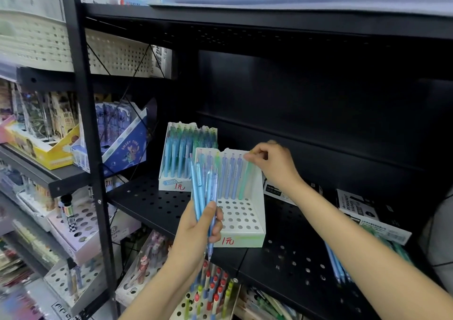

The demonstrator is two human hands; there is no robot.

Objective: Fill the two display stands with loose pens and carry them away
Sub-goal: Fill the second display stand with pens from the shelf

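Right now, from the head camera, the right hand [274,162] pinches the top of a pale green pen [244,180] and is seating it at the right end of the back row of the near display stand [255,236], a white holed box marked with a red price that sits on the black perforated shelf [152,204]. That back row already stands full of blue and lilac pens, while the holes nearer the person are all still bare, so this stand looks well short of full. The left hand [198,226] has its grip curled round a bundle of loose blue pens [202,189], held upright just in front of the stand's left wall and partly hiding it. Behind and to the left stands the far display stand [175,184], its rows crowded with blue and green pens; it seems to be finished. More loose pens [335,265] lie on the shelf to the near right, by the right forearm. The risks I judge from here: the bundle is held loosely near its lower half, so one pen could slide out downward onto the racks below; the green pen, gripped only at its tip, could miss its hole and tilt against its neighbours; and the right forearm could sweep the loose pens off the shelf edge.
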